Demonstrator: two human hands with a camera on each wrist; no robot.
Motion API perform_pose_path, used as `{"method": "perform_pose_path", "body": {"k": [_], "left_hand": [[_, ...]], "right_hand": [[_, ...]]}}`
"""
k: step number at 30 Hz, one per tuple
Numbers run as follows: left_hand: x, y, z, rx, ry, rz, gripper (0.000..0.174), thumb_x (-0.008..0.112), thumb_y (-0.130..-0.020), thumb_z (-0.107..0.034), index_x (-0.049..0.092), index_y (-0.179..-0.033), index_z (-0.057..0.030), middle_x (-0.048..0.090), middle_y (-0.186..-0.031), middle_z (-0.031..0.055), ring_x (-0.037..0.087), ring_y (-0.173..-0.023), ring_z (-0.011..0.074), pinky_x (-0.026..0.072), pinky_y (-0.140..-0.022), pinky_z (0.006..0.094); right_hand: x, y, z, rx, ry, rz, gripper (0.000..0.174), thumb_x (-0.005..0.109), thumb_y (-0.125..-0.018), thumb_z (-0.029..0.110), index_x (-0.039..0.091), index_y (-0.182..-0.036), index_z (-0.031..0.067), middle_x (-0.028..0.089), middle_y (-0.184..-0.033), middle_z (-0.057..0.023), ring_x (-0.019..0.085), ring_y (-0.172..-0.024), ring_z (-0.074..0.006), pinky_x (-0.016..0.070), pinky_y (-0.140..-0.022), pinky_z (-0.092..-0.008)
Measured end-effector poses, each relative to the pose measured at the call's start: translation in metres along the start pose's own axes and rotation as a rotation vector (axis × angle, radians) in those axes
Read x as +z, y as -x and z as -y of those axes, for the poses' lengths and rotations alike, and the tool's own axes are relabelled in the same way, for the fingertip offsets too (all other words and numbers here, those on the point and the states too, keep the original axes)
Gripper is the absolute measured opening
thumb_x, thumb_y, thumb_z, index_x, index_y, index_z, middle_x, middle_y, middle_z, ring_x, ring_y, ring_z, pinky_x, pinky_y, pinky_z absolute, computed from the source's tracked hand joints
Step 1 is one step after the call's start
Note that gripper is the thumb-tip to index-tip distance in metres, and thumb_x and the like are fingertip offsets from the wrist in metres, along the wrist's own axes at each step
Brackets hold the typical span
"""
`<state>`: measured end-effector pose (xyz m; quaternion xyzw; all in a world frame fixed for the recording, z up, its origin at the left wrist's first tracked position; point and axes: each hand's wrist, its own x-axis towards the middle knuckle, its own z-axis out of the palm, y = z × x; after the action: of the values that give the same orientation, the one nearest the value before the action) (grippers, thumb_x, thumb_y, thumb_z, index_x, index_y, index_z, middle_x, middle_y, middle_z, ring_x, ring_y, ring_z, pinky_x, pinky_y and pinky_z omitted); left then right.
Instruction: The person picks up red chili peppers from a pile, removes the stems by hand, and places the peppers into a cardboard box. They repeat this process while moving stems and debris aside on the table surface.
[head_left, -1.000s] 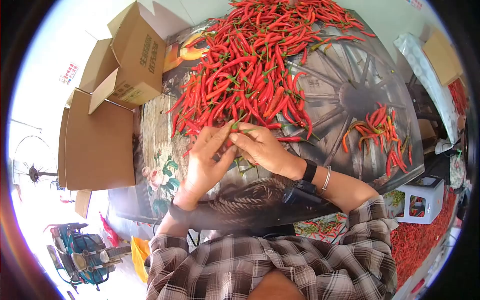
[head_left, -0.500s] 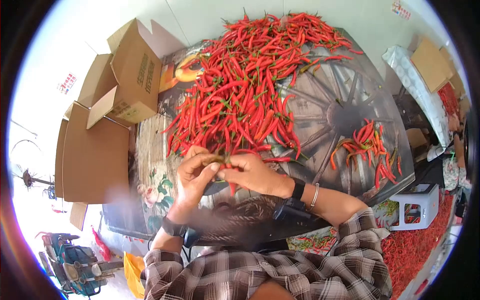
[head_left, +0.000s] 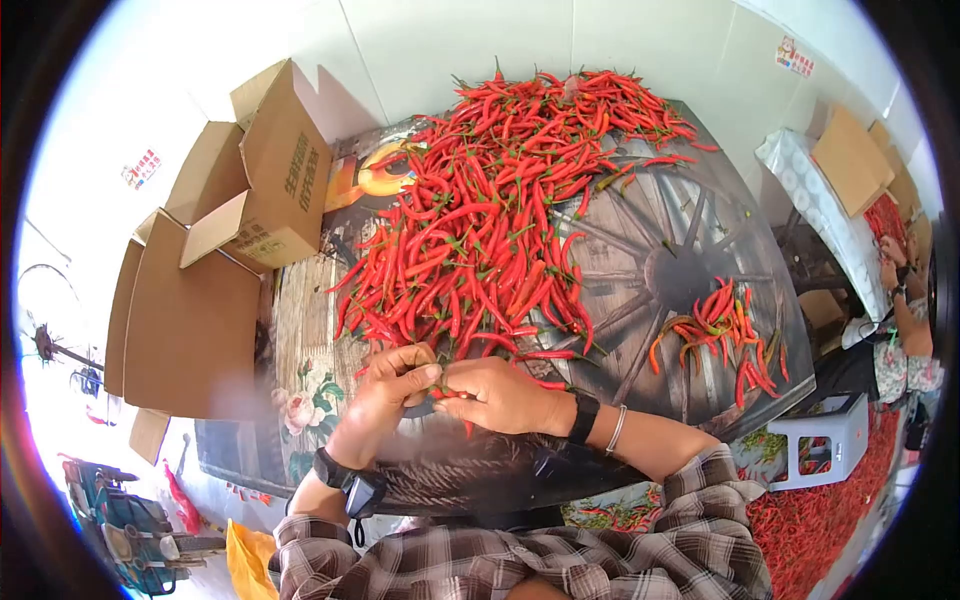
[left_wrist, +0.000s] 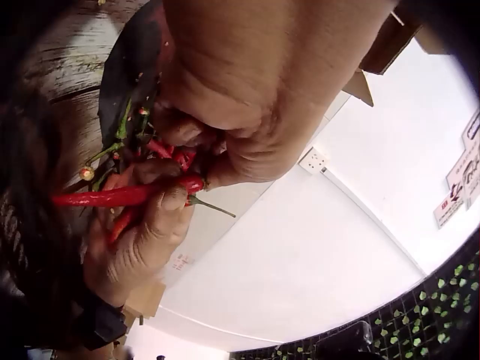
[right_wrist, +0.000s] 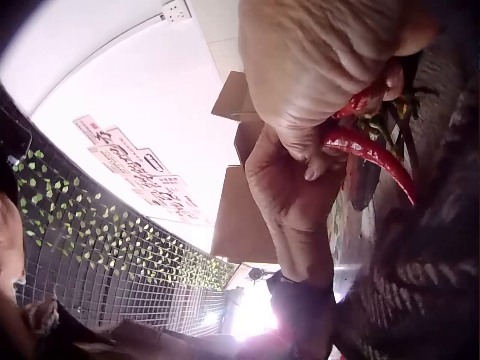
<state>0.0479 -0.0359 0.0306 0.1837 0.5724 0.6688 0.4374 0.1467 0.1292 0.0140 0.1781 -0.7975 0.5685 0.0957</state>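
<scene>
Over the near edge of the chili heap, my left hand (head_left: 390, 385) and right hand (head_left: 505, 395) meet at the fingertips. In the left wrist view, a red chili pepper (left_wrist: 112, 196) lies across the right hand's fingers, gripped under the thumb. The left hand's thumb and curled fingers close at that pepper's blunt end, with more red peppers (left_wrist: 180, 155) partly hidden beneath them. A thin green stem (left_wrist: 214, 206) sticks out beside the right fingertips. The right wrist view shows a curved red pepper (right_wrist: 375, 157) pointing out from between both hands.
A large heap of red chilies (head_left: 470, 240) covers the table's middle and back. A smaller pile of red and orange chilies (head_left: 720, 325) lies to the right. Cardboard boxes (head_left: 190, 320) stand left, a grey plastic stool (head_left: 825, 440) right. Another person's hands (head_left: 890, 265) show at the far right.
Both hands have drawn back from the heap's edge toward the body, staying together. The head view has tilted up, showing more wall. Another person's hands have come into view at right.
</scene>
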Motion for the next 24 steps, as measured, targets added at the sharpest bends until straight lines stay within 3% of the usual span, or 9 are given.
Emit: {"method": "perform_pose_path", "body": {"k": [4,6,7,9,10,13,17,19,24], "left_hand": [[0.000,0.000,0.001,-0.023,0.042,-0.010,0.012,0.063,-0.089,-0.013,0.057,-0.080,-0.0065,0.043,-0.068,-0.0062,0.030,-0.052,0.0024,0.0218,-0.046,0.0201],[0.000,0.001,0.000,-0.038,0.074,-0.028,0.012,0.063,-0.088,-0.014,0.058,-0.080,-0.0065,0.045,-0.068,-0.0059,0.033,-0.052,0.0023,0.0230,-0.046,0.0197],[0.000,0.001,-0.001,0.009,0.025,-0.077,0.011,0.065,-0.087,-0.013,0.060,-0.081,-0.0051,0.047,-0.071,-0.0045,0.037,-0.053,0.0026,0.0262,-0.046,0.0191],[0.001,0.001,-0.003,0.052,-0.024,-0.129,0.010,0.066,-0.086,-0.013,0.062,-0.082,-0.0038,0.050,-0.073,-0.0031,0.041,-0.055,0.0029,0.0294,-0.047,0.0185],[0.002,0.000,-0.004,0.116,-0.067,-0.111,0.009,0.067,-0.084,-0.011,0.064,-0.083,-0.0025,0.051,-0.076,-0.0014,0.044,-0.057,0.0036,0.0324,-0.048,0.0185],[0.000,-0.003,-0.003,0.177,-0.106,-0.104,0.008,0.071,-0.078,-0.005,0.067,-0.084,0.0002,0.052,-0.083,0.0020,0.048,-0.059,0.0058,0.0378,-0.051,0.0193],[0.002,-0.005,0.002,0.523,-0.504,-0.181,0.008,0.071,-0.073,0.000,0.063,-0.075,-0.0017,0.050,-0.080,0.0025,0.049,-0.071,0.0102,0.0382,-0.058,0.0239],[0.006,-0.004,0.003,0.640,-0.769,-0.269,0.009,0.070,-0.072,0.001,0.062,-0.075,-0.0028,0.051,-0.079,0.0047,0.050,-0.070,0.0146,0.0399,-0.059,0.0272],[0.014,0.003,0.002,0.745,-1.032,-0.363,0.010,0.068,-0.074,0.000,0.062,-0.081,-0.0029,0.053,-0.080,0.0076,0.052,-0.070,0.0197,0.0429,-0.063,0.0307]], "right_hand": [[0.005,0.001,-0.008,-0.069,0.027,-0.034,0.019,0.065,-0.081,0.014,0.054,-0.079,-0.0020,0.054,-0.072,-0.0170,0.056,-0.071,-0.0362,0.0413,-0.061,-0.0407],[0.007,0.002,-0.014,-0.015,-0.004,-0.073,0.018,0.064,-0.085,0.016,0.056,-0.080,-0.0001,0.051,-0.065,-0.0091,0.054,-0.061,-0.0244,0.0390,-0.057,-0.0349],[0.006,0.002,-0.014,-0.014,-0.004,-0.070,0.018,0.064,-0.085,0.016,0.056,-0.080,-0.0001,0.051,-0.065,-0.0091,0.054,-0.061,-0.0244,0.0390,-0.057,-0.0349],[0.003,0.002,-0.014,0.316,-0.408,0.003,0.022,0.062,-0.089,0.020,0.056,-0.078,0.0017,0.043,-0.062,0.0030,0.043,-0.058,-0.0079,0.0337,-0.052,-0.0274],[0.003,0.001,-0.010,0.301,-0.492,-0.005,0.025,0.057,-0.094,0.024,0.057,-0.080,0.0035,0.046,-0.065,0.0072,0.042,-0.060,-0.0014,0.0323,-0.051,-0.0210],[-0.001,-0.001,-0.005,0.397,-0.549,0.009,0.029,0.057,-0.094,0.026,0.056,-0.077,0.0027,0.042,-0.066,0.0083,0.037,-0.061,-0.0020,0.0300,-0.050,-0.0237],[0.006,0.000,-0.015,0.423,-0.551,-0.063,0.031,0.056,-0.094,0.028,0.059,-0.077,0.0028,0.056,-0.067,0.0022,0.050,-0.060,-0.0048,0.0394,-0.053,-0.0233],[-0.003,-0.002,-0.006,0.571,-0.567,-0.020,0.031,0.056,-0.093,0.029,0.059,-0.077,0.0031,0.056,-0.065,0.0009,0.052,-0.057,-0.0067,0.0407,-0.051,-0.0238],[-0.009,-0.004,-0.008,0.640,-0.647,0.047,0.032,0.052,-0.094,0.032,0.059,-0.078,0.0057,0.052,-0.061,0.0027,0.047,-0.051,-0.0053,0.0344,-0.045,-0.0217]]}}
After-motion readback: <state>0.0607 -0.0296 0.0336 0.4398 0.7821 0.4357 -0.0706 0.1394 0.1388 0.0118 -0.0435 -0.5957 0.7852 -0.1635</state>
